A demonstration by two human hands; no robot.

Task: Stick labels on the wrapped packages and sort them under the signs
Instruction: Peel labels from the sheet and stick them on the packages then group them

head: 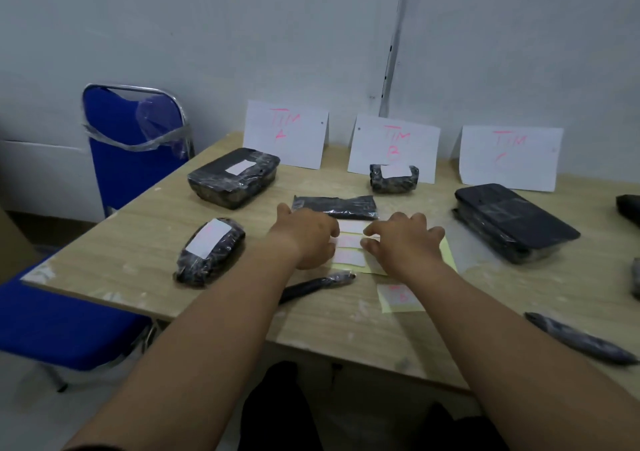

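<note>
Three white signs lean on the wall: TIM A point(285, 133), TIM B point(393, 147), TIM C point(509, 158). A yellow label sheet point(349, 251) with white labels lies mid-table. My left hand point(308, 237) presses on its left side. My right hand point(403, 239) pinches the edge of a label with thumb and forefinger. Black wrapped packages: a labelled box point(233, 177) near TIM A, a labelled oval one point(209, 251) front left, a small labelled one point(394, 178) under TIM B, an unlabelled flat one point(335, 206) beyond my hands, a large unlabelled one point(512, 222) under TIM C.
A wrapped pen-like item point(317, 286) lies below the sheet, another point(581, 343) at the front right. A small yellow label piece point(400, 298) lies nearer me. Dark packages point(628, 208) sit at the right edge. A blue folding chair point(133, 145) stands left of the wooden table point(138, 242).
</note>
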